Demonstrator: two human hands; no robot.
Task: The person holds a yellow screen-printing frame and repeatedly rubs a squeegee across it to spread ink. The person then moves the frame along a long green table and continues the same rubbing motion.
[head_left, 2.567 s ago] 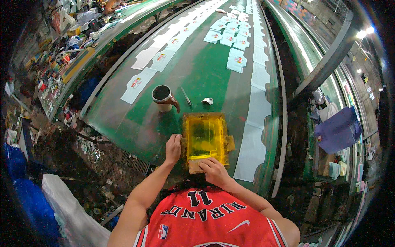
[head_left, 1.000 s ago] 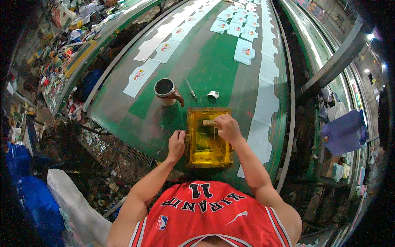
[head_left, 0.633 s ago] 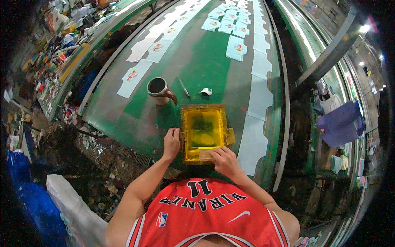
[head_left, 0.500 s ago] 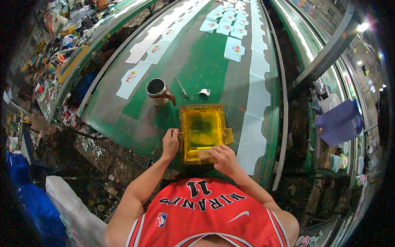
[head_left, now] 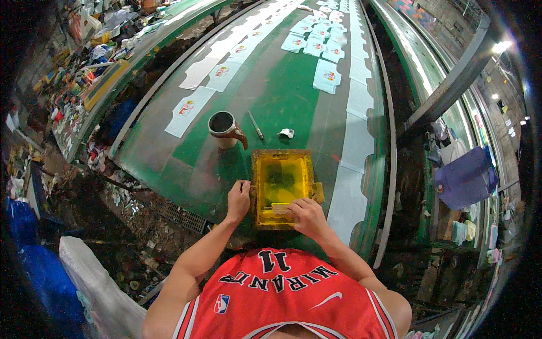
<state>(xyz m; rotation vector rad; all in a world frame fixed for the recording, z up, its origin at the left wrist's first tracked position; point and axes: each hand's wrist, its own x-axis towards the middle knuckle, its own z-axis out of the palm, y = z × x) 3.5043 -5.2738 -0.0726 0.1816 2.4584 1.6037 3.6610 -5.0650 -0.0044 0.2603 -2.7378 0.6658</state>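
Observation:
A yellow screen-printing frame (head_left: 309, 169) with a dark, stained rim lies on the green table in front of me. My left hand (head_left: 239, 199) is closed at its left side, seemingly around a tab there; the fingertips are partly hidden. Inside the frame, near its close end, my right hand (head_left: 308, 216) grips a small squeegee (head_left: 279, 208) with a pale handle, resting on the yellow mesh. Another tab (head_left: 319, 192) sticks out from the frame's right side. Beyond the frame stand a dark-rimmed mug (head_left: 224, 141) with a brown handle, a pen (head_left: 256, 125) and a crumpled white scrap (head_left: 286, 133).
Pale blue cut fabric pieces (head_left: 354, 144) line the table's right side. Printed pieces (head_left: 188, 113) run along the left, and several more (head_left: 327, 77) lie farther up the middle. A slanted metal post (head_left: 446, 79) and a purple bin (head_left: 466, 177) are at the right.
The squeegee in my right hand has slid slightly away from the frame's near end. My left hand stays at the frame's left side. The whole view has shifted a little.

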